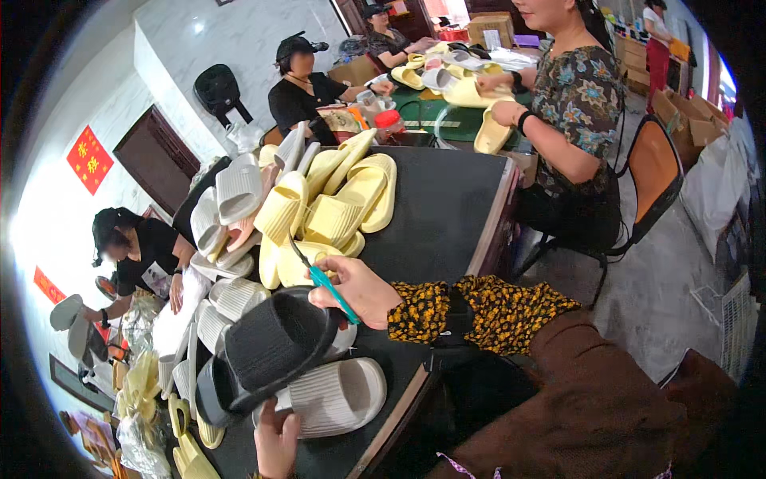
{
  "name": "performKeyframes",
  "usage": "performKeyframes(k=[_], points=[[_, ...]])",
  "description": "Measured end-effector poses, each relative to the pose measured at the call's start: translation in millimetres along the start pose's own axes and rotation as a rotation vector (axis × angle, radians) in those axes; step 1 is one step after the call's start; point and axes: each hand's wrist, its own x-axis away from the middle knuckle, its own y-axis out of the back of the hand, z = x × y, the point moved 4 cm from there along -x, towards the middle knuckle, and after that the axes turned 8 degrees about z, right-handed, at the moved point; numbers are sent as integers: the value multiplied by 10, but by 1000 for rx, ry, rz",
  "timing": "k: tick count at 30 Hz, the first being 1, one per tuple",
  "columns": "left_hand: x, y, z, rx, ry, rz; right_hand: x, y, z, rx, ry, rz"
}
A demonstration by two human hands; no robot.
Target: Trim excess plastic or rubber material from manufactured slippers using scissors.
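Note:
A black slide slipper [275, 339] with a ribbed strap is tilted above the dark table. My left hand [277, 443] grips its lower edge between thumb and fingers. At its upper right end is my right hand [359, 291], closed round a teal-handled tool [331, 291] with a thin dark tip pointing up and left. Whether the right fingertips also touch the slipper, I cannot tell. Just below lies a light grey slide slipper [339, 397], partly covered by the black one. Another dark slipper [214, 391] shows behind the black one's left side.
Yellow slippers [335, 215] and grey-white slippers [239, 189] are heaped on the dark tabletop [435, 188]. Across the table a person [570, 120] holds a yellow slipper [493, 132]. Another person [140, 255] stands at the left by plastic bags [140, 391]. A chair [650, 176] stands right.

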Motion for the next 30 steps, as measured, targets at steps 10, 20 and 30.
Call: performKeyframes(k=[10, 20, 30], points=[[-637, -316, -141, 808, 54, 125, -6, 374, 182, -62, 166, -119], [-720, -703, -828, 778, -104, 254, 31, 519, 674, -19, 390, -66], [-1396, -918, -1048, 472, -417, 245, 195, 515, 1120, 197, 532, -137]])
